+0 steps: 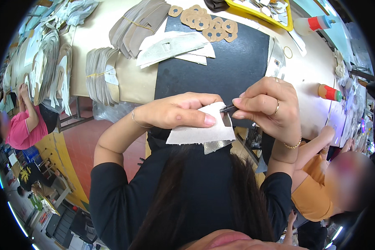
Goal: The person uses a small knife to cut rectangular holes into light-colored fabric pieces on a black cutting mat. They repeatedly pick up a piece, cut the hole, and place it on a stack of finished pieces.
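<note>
My left hand [173, 114] pinches a whitish flat cut piece [191, 136], thumb on top and fingers behind it. The piece has a frayed lower edge and a rectangular opening near its right side. A shiny silvery flap [214, 147] shows below that edge. In my right hand [273, 104], thumb and fingers are closed on a small dark slim tool [227, 108]. Its tip touches the piece's upper right corner, just above the opening; the exact kind of tool is too small to tell. Both hands are raised in front of my body, over the near edge of the table.
A black mat [221, 71] bears pale half-round pieces [171, 46] and tan ring-shaped pieces [202, 21]. Tied grey bundles [133, 25] lie left. A yellow tray [285, 26] and two red-banded bottles [308, 26] stand right. A person in orange [314, 193] sits close at right.
</note>
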Demonstrator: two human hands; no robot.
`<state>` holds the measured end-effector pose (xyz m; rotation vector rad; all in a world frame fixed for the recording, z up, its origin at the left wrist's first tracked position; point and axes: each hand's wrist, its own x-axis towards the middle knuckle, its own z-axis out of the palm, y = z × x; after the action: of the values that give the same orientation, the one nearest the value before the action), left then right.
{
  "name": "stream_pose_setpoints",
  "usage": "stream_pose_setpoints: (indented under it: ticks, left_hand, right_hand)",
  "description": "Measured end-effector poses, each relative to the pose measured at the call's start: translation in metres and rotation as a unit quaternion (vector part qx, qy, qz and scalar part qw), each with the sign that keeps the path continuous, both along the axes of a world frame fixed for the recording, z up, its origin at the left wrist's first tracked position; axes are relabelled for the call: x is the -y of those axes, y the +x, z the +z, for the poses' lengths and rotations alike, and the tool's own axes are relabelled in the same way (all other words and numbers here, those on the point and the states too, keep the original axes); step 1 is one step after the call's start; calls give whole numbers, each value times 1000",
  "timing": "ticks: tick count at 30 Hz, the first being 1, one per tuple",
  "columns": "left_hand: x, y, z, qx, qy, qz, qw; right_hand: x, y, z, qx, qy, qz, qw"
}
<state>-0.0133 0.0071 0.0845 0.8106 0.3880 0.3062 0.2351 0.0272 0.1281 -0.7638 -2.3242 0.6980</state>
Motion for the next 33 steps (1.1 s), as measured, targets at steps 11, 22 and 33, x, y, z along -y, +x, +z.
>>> stream_pose_setpoints:
  ticks: [11, 22, 33]
  left_hand:
    - [-5, 0, -5, -10, 61, -36, 997]
    - [-12, -1, -15, 14, 113, -59, 992]
    - [-12, -5, -37, 5, 214, 77, 974]
  right_hand:
    - [-4, -2, -7, -28, -33, 33, 999]
    - [-5, 8, -12, -70, -79, 35, 994]
    - [-17, 32, -101, 315, -205, -359, 854]
